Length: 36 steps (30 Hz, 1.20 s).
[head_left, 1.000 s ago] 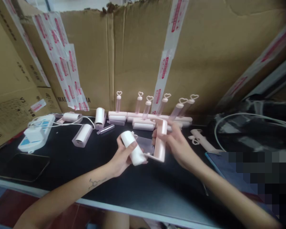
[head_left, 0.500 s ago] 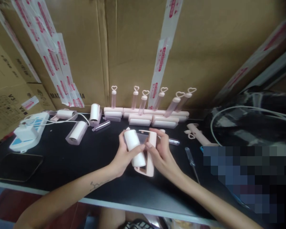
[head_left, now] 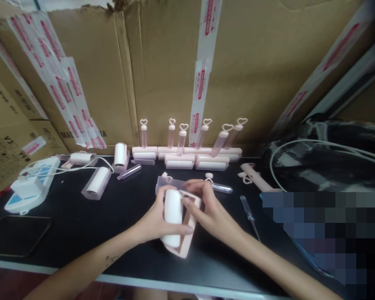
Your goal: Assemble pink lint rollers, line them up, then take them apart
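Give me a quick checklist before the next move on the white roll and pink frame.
1. Left hand holding white roll: ok.
2. Right hand on pink frame: ok, fingers at its upper end.
3. Roll fully seated in frame: cannot tell, fingers hide the upper end.
4. Translucent cover free of both hands: cannot tell, fingers overlap it in view.
5. Screwdriver out of hand: ok, on the table.

Soft light is falling, perhaps from above; the black tabletop [head_left: 214, 264] is shining faintly, edges are looking stretched, coarse pixels are covering the lower right.
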Available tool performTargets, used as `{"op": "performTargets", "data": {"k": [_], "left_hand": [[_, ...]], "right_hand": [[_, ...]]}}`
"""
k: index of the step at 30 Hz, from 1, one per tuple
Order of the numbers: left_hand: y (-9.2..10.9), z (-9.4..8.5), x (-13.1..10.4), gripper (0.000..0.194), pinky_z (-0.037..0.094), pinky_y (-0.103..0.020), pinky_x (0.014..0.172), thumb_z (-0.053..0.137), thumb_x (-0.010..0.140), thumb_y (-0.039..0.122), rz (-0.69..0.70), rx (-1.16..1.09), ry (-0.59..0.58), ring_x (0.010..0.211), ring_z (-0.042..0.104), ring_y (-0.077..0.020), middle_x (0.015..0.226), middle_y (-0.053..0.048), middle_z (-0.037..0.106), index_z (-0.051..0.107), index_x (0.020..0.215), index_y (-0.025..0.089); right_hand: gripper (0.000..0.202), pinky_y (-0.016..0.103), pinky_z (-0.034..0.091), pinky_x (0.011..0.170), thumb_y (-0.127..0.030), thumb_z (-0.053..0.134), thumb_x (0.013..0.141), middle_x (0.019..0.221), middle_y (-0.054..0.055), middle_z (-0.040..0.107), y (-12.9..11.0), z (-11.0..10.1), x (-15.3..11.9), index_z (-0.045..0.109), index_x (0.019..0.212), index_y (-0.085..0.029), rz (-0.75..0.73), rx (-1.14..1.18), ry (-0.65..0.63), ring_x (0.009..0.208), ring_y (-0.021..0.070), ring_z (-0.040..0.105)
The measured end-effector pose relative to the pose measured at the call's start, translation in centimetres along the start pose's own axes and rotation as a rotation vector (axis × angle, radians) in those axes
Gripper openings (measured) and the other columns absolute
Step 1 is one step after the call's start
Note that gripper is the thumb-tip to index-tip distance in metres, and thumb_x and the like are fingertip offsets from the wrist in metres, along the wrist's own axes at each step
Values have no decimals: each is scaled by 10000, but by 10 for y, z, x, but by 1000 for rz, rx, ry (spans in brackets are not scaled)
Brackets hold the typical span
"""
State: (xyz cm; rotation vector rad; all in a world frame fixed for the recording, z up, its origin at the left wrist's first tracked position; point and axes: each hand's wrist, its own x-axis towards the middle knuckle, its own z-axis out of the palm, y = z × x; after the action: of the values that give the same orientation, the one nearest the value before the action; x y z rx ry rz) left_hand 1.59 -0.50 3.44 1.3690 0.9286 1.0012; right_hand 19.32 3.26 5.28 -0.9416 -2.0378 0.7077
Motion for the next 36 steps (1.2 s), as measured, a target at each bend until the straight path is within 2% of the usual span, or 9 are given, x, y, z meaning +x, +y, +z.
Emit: {"op": "performTargets", "data": {"k": [5, 7, 10, 12, 15, 21, 27, 32, 36], "left_hand": [[4, -16, -1, 973, 393, -433, 974, 801, 567, 265, -19, 310, -138, 1136, 502, -281, 1242, -123, 490, 230, 1351, 205], [9, -21, -2, 879, 434, -401, 908, 792, 562, 282, -53, 413, -183, 1065, 541, -273, 1178, -98, 540, 324, 1302, 203], [18, -27, -5, 832, 470, -354, 770, 804, 517, 406, -193, 572, -300, 956, 586, -277, 1074, -65, 591, 399, 1219, 213], [22, -31, -6, 840, 466, -333, 702, 802, 488, 489, -284, 667, -399, 908, 603, -287, 1020, -51, 605, 415, 1183, 220], [26, -35, -5, 795, 450, -297, 651, 792, 498, 504, -305, 726, -468, 876, 613, -277, 988, -34, 606, 424, 1148, 231], [28, -37, -2, 737, 435, -269, 626, 761, 525, 557, -351, 744, -525, 835, 622, -250, 1001, -32, 608, 442, 1104, 230], [27, -37, -1, 746, 440, -272, 659, 687, 571, 651, -366, 776, -527, 887, 611, -258, 980, -32, 607, 431, 1146, 251], [25, -35, -2, 739, 439, -269, 657, 675, 593, 639, -366, 791, -515, 881, 619, -258, 955, -29, 618, 430, 1182, 265], [22, -35, -4, 788, 451, -287, 681, 696, 579, 607, -325, 795, -515, 894, 624, -270, 973, -36, 623, 410, 1235, 278]], "right_hand": [[262, 268, 535, 695, -261, 525, 832, 1034, 48, 647, -2, -21, 10, 593, 1082, -227, 46, 20, -339, 897, 183, 630], [302, 276, 532, 718, -221, 556, 773, 1001, 47, 672, -3, -21, 9, 632, 1065, -204, 87, -8, -370, 841, 182, 645], [313, 250, 505, 615, -169, 569, 681, 814, 27, 689, -7, -18, 8, 668, 978, -175, 164, -79, -500, 676, 165, 633], [226, 225, 456, 538, -162, 564, 648, 690, 8, 657, -12, -15, 9, 669, 848, -169, 183, -143, -621, 602, 150, 600], [63, 211, 377, 482, -159, 540, 650, 608, -7, 601, -17, -11, 13, 583, 693, -170, 126, -229, -730, 532, 124, 539], [77, 223, 382, 573, -142, 472, 752, 680, 23, 597, -10, -5, 16, 492, 684, -171, -19, -228, -820, 610, 132, 549], [120, 218, 371, 551, -157, 427, 803, 660, 3, 569, 2, -3, 16, 510, 716, -158, 58, -133, -861, 584, 116, 505], [119, 205, 334, 495, -147, 447, 745, 573, -25, 487, 12, 5, 18, 472, 630, -160, 82, -81, -834, 536, 97, 455], [31, 196, 364, 475, -176, 523, 699, 589, -24, 525, 7, -1, 29, 534, 693, -147, 145, -74, -946, 534, 102, 495]]}}
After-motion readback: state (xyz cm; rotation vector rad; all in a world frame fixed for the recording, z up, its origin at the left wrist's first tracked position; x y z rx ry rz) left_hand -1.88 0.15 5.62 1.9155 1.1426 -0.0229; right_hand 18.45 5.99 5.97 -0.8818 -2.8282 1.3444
